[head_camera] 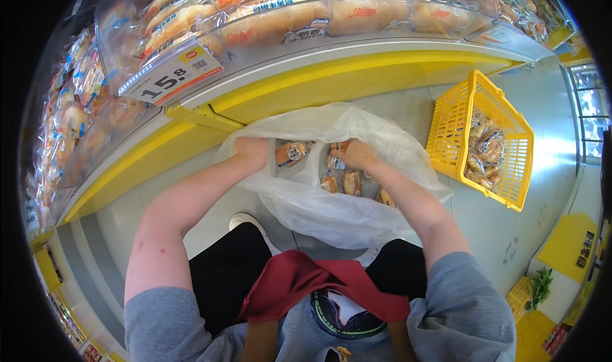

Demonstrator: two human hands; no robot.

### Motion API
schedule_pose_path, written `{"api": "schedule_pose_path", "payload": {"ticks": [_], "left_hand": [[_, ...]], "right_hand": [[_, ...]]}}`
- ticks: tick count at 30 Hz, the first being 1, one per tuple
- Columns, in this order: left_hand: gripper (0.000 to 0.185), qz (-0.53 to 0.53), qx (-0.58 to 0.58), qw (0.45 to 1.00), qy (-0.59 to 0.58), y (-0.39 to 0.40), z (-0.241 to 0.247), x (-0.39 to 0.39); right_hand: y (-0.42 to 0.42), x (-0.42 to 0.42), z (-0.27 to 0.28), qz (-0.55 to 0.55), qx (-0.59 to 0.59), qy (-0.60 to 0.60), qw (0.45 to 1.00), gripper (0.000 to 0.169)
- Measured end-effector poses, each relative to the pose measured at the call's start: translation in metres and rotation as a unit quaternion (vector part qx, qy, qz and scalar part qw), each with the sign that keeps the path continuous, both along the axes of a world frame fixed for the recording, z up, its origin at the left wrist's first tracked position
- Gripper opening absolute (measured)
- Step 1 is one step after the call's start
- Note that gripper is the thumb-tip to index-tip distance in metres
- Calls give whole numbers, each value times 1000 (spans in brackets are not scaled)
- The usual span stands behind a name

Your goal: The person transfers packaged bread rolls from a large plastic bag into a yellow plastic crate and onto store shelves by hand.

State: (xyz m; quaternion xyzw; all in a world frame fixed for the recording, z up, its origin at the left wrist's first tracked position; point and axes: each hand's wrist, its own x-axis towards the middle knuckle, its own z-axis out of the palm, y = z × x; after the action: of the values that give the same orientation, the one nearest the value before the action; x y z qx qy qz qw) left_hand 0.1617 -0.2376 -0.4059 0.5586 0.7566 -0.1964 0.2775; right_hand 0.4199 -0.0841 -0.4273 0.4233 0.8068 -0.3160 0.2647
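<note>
A large translucent plastic bag [334,218] lies open on the floor between my feet and the shelf, with several wrapped breads [352,182] inside. My left hand [253,152] is at the bag's left side, partly behind the plastic; its fingers are hidden. A wrapped bread with a round label [291,152] lies just right of it. My right hand [356,155] reaches into the bag from the right, its fingers closed on another wrapped bread [337,159]. A fold of the plastic stands between the two hands.
A yellow plastic basket [499,104] holding wrapped breads stands on the floor at right. Ahead, a shelf with a yellow base [334,77] carries clear bins of packaged bread [277,20] and a price tag [172,77]. Farther off at lower right are another yellow basket [519,292] and a green plant [540,285].
</note>
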Motion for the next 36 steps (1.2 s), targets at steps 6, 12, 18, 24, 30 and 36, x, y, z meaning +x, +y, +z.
{"api": "schedule_pose_path", "payload": {"ticks": [6,12,18,24,30,36], "left_hand": [[72,29,204,976,-72,-9,-13,54],[78,-21,182,958,-220,1,-16,48],[74,311,147,849,-401,5,47,69],[86,159,27,864,-477,22,77,57],[85,47,141,908,-392,15,115,73],[72,106,172,836,-511,14,134,73]], "right_hand": [[-25,-4,-29,-317,-110,96,937,45],[3,39,11,-387,-364,206,822,51],[9,39,151,-207,-256,166,929,68],[-10,21,210,272,-6,244,931,54],[-21,18,185,324,60,397,857,53],[-13,20,167,210,-28,342,915,92]]}}
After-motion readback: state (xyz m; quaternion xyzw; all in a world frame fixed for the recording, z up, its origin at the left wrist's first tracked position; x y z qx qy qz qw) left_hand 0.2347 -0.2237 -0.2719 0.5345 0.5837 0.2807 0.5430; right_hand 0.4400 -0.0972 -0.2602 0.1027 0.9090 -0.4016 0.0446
